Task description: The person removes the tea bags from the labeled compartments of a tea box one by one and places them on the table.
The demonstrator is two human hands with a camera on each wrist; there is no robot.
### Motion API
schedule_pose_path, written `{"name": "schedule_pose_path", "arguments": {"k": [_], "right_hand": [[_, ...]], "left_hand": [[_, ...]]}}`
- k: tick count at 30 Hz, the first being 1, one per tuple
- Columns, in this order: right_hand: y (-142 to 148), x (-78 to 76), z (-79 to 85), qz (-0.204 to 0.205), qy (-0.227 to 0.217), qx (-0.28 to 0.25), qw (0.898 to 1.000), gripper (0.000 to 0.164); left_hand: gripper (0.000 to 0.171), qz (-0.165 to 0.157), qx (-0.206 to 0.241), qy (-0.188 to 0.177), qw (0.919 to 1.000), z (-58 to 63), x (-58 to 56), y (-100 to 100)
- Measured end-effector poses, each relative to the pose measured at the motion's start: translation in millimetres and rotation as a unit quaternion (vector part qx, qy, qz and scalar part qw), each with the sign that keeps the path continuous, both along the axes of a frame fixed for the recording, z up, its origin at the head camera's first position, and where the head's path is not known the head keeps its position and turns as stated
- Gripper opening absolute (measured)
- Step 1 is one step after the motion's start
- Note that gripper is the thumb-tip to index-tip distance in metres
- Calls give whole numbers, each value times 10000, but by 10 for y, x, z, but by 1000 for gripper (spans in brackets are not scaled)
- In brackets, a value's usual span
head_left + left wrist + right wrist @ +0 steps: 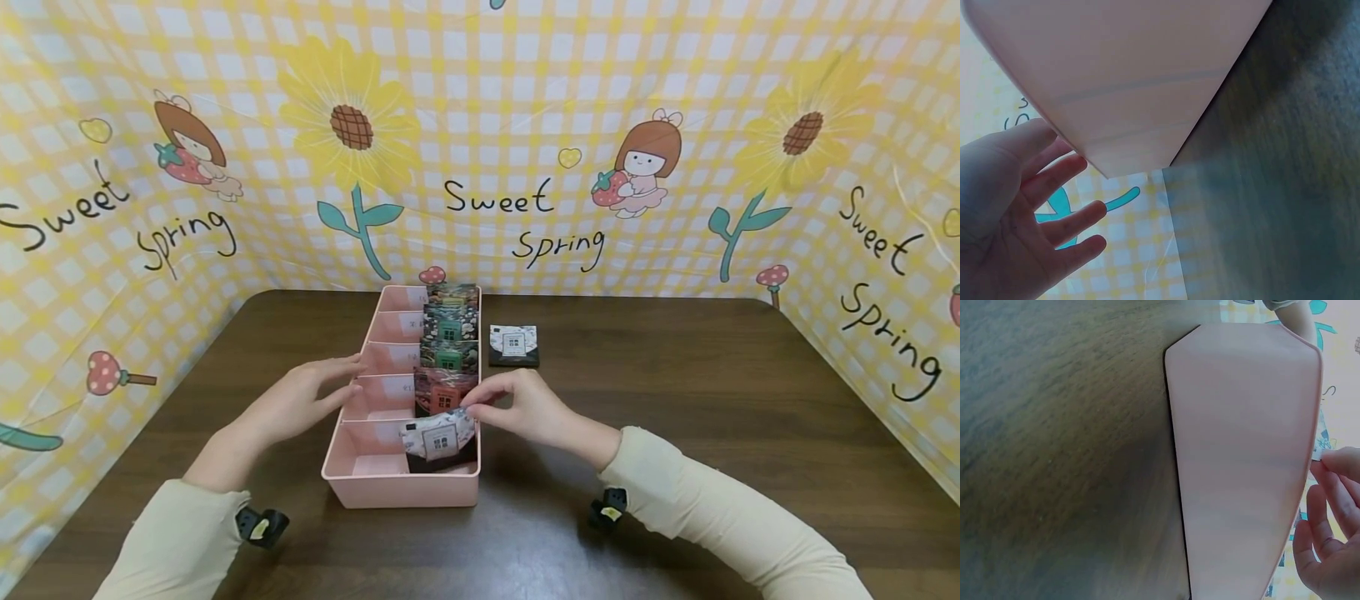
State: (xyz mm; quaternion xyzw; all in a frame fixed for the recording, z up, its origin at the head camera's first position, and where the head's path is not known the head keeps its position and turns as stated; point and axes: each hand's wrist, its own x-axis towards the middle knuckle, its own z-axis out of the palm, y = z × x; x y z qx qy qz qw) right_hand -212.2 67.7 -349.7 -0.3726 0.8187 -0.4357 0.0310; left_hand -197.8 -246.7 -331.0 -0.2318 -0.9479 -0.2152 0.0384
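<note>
A long pink divided box (401, 492) stands on the table. In the head view my right hand (528, 408) pinches the upper right corner of a black-and-white sachet (440, 442), which leans tilted in the nearest compartment. The right wrist view shows that thumb and forefinger at the box's rim, with a bit of the sachet between them. My left hand (300, 404) rests its fingertips on the left rim, the other fingers spread loosely, as the left wrist view shows. Behind the pinched sachet, a red sachet (442, 398) and green sachets (450, 357) stand along the box's right side.
Another black-and-white sachet (513, 346) lies on the brown wooden table (675, 400), right of the box. Pink dividers split the box into several compartments. A yellow checked cloth (480, 125) hangs around the table's back and sides.
</note>
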Motion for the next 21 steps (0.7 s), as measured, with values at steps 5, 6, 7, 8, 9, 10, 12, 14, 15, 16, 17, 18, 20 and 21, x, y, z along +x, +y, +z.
{"name": "schedule_pose_path", "arguments": {"k": [5, 6, 7, 8, 9, 10, 12, 14, 15, 16, 17, 18, 20, 21], "right_hand": [[8, 2, 24, -92, 33, -94, 9999, 11], [10, 3, 29, -100, 45, -114, 9999, 11], [13, 4, 36, -114, 45, -133, 9998, 11], [15, 6, 45, -127, 38, -156, 9998, 11], [18, 9, 55, -147, 29, -172, 9997, 11], [21, 13, 67, -167, 17, -191, 9997, 11], [27, 20, 93, -188, 18, -239, 9995, 11], [32, 24, 117, -212, 52, -268, 9994, 12], [35, 26, 129, -219, 67, -284, 9993, 12], [37, 29, 140, -232, 85, -298, 9993, 12], [40, 32, 154, -249, 94, -313, 9992, 12], [44, 38, 169, -267, 102, -330, 9990, 12], [50, 48, 200, -308, 104, -376, 9988, 12], [54, 54, 218, -334, 90, -402, 9986, 11]], "left_hand": [[38, 23, 2, -17, 10000, -5, 1, 1], [38, 22, 7, -24, 10000, -10, -2, -1], [38, 29, 12, -31, 10000, -14, -4, -2], [38, 44, 13, -47, 10000, -20, -6, -4], [38, 42, 15, -46, 10000, -22, -7, -3], [38, 28, 13, -33, 10000, -24, -8, -3], [38, 40, 16, -29, 10000, -27, -11, -6], [38, 27, 17, 2, 10000, -22, -8, -3], [38, 28, 16, 11, 10000, -18, -5, -1], [38, 22, 15, 22, 10000, -17, -4, -2], [38, 38, 22, 10, 10000, -13, -1, -1], [38, 30, 20, 9, 10000, -9, 2, -1], [38, 28, 19, -11, 10000, 0, 9, 3], [38, 37, 19, -22, 10000, 3, 11, 3]]}}
